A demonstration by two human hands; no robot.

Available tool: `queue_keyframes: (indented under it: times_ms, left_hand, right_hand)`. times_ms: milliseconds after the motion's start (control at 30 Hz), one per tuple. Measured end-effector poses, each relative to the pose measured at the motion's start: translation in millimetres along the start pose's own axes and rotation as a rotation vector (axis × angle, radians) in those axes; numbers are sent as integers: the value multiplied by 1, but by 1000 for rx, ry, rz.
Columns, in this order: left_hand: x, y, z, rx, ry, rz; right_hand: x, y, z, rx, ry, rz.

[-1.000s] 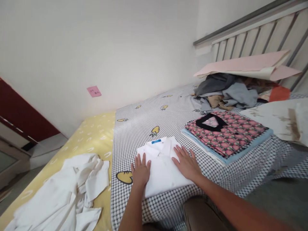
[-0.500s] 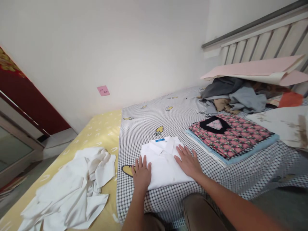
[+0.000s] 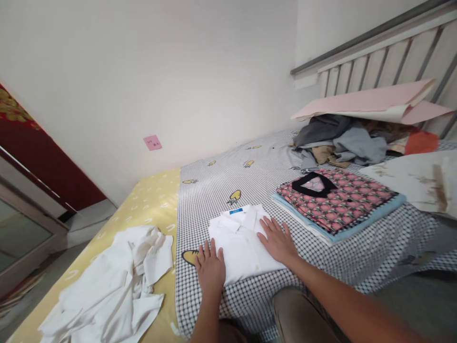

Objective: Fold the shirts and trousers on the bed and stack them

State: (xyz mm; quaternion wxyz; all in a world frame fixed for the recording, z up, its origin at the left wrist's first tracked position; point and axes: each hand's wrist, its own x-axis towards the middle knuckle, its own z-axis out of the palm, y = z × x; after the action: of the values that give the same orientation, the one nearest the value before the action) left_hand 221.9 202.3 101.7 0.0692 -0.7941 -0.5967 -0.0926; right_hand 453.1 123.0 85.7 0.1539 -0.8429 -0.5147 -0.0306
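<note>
A white collared shirt (image 3: 243,247) lies folded into a neat rectangle on the checked bedding, its collar facing away from me and a blue label at the neck. My left hand (image 3: 210,267) rests flat along its left edge, fingers spread. On the right side of the shirt lies my right hand (image 3: 277,239), palm down with the fingers apart. Neither hand grips the cloth. Right of the shirt is a stack of folded clothes, topped by a pink patterned shirt (image 3: 357,202) with a black collar.
A crumpled white garment (image 3: 107,286) lies on the yellow bedding (image 3: 152,193) at left. Behind the folded stack sits a heap of loose clothes (image 3: 357,143) under a pink sheet (image 3: 371,102). Beyond the bed are a white wall (image 3: 214,71) and a slatted headboard (image 3: 385,64).
The view has shifted slightly, moving the clothes at right a little leftward in the picture. Both hands stay flat on the folded shirt's sides.
</note>
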Motion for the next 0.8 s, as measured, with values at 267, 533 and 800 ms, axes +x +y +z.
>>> queue_keyframes:
  times_ms: [267,533,800]
  left_hand:
    - [2,0,5,25,15,-11]
    - [3,0,5,39,43,1]
    - [1,-1,8,66,72,7]
  right_hand:
    - [0,-1,-2,30,-7,8]
    - [0,-2,-5,64,-8,11]
    - [0,-2,-2,44,-10,12]
